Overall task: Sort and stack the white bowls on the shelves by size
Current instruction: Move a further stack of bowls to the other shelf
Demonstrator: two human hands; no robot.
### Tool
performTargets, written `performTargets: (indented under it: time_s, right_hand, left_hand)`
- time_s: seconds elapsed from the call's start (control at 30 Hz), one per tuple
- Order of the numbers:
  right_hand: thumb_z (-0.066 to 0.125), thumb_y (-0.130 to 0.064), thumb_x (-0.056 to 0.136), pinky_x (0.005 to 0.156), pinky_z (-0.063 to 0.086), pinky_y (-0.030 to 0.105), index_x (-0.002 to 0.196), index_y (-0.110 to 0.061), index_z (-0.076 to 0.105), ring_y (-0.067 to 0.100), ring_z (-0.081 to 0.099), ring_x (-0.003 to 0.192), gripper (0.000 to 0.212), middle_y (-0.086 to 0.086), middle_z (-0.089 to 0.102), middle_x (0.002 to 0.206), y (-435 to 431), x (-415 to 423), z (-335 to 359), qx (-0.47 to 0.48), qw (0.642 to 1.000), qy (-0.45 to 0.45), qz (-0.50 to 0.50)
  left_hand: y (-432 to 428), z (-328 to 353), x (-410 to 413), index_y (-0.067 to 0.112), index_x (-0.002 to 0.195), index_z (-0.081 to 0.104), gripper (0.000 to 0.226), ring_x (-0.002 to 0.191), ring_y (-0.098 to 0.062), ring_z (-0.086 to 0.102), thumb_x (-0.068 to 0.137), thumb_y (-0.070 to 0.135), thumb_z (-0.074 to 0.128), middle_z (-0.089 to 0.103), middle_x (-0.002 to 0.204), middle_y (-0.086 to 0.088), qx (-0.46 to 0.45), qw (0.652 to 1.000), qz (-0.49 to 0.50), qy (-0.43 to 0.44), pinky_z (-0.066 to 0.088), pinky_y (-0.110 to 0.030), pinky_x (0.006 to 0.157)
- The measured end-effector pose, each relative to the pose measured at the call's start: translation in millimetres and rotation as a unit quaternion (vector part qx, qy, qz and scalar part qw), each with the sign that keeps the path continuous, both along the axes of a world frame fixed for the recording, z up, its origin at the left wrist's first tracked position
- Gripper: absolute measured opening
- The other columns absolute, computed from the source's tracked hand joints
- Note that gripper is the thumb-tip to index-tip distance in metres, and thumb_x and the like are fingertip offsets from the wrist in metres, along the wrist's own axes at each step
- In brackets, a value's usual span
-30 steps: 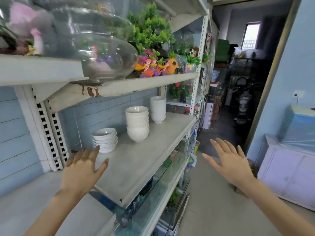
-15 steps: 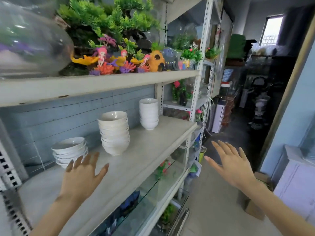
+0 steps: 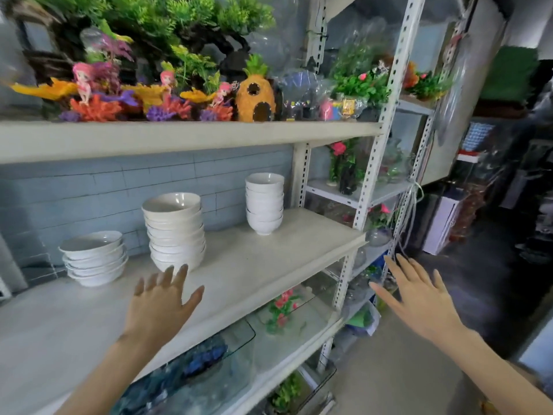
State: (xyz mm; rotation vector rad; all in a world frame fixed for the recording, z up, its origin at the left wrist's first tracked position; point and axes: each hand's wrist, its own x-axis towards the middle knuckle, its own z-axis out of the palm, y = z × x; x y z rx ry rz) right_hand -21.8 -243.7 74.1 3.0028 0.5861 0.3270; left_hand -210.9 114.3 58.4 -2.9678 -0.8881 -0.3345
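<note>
Has drawn closer to the shelf [image 3: 269, 259] within the last second, left hand [image 3: 158, 310] and right hand [image 3: 419, 301] both spread and empty, facing shallow stack [image 3: 92, 259] at the left hand's 10 o'clock, wide stack [image 3: 175, 232] at 12, small stack [image 3: 264, 205] at 2, seemingly sorted already.

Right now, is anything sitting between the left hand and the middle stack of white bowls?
Nothing visible does. The left hand is open over the bare shelf, its fingertips at the foot of the middle stack. The shallow stack and the narrow stack stand off to either side.
</note>
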Motion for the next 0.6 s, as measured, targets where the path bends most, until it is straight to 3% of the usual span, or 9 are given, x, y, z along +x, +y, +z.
performTargets:
  time_s: [0.13,0.23,0.3,0.37,0.43,0.6]
  right_hand:
    - [0.015,-0.068,0.089,0.117,0.009,0.046,0.151,-0.023,0.003,0.019,0.009,0.146,0.077,0.000,0.012,0.158,11,37,-6,-0.016,1.000,0.012,0.019]
    - [-0.018,-0.078,0.072,0.114,0.020,0.048,0.150,-0.020,0.015,0.021,0.023,0.143,0.103,0.002,0.025,0.155,26,70,-16,-0.016,0.999,-0.014,0.049]
    - [-0.034,-0.079,0.056,0.114,0.020,0.045,0.150,-0.023,0.010,0.019,0.021,0.143,0.119,0.000,0.022,0.156,34,95,-20,-0.020,0.998,-0.010,0.057]
    - [-0.024,-0.080,0.065,0.115,0.015,0.044,0.151,-0.025,0.003,0.017,0.015,0.145,0.105,-0.001,0.015,0.157,42,120,-17,-0.010,0.998,0.008,0.069]
    - [-0.001,-0.073,0.080,0.117,0.015,0.044,0.150,-0.025,0.001,0.017,0.013,0.145,0.085,-0.001,0.013,0.158,51,143,-11,-0.012,0.997,0.016,0.075]
    - [0.015,-0.065,0.087,0.116,0.014,0.045,0.151,-0.025,0.004,0.020,0.014,0.144,0.076,-0.002,0.012,0.158,77,197,-9,0.016,0.994,0.028,0.100]
  left_hand:
    - [-2,-1,37,0.022,0.152,0.016,0.068,0.139,-0.024,0.034,0.095,0.060,0.021,0.029,0.155,-0.001,0.002,1.000,0.001,0.024,0.023,-0.038,0.115]
    - [-4,-2,76,0.021,0.149,0.023,0.066,0.129,-0.022,0.047,0.096,0.058,0.026,0.041,0.148,0.001,-0.010,1.000,-0.023,0.007,0.032,-0.036,0.109]
    - [-3,-1,104,0.020,0.148,0.026,0.064,0.123,-0.023,0.052,0.096,0.057,0.028,0.046,0.144,0.002,-0.016,0.999,-0.032,-0.009,0.037,-0.035,0.103]
    - [0,0,131,0.020,0.148,0.025,0.063,0.122,-0.024,0.052,0.096,0.056,0.029,0.046,0.143,0.002,-0.015,0.999,-0.029,-0.010,0.038,-0.034,0.100]
    - [3,-1,154,0.019,0.149,0.023,0.064,0.123,-0.026,0.050,0.097,0.056,0.028,0.044,0.145,0.001,-0.021,0.999,-0.025,-0.004,0.036,-0.035,0.102]
    - [28,-8,202,0.017,0.147,0.024,0.066,0.123,-0.028,0.050,0.096,0.057,0.029,0.047,0.142,-0.004,-0.008,1.000,0.010,0.010,0.033,-0.038,0.106]
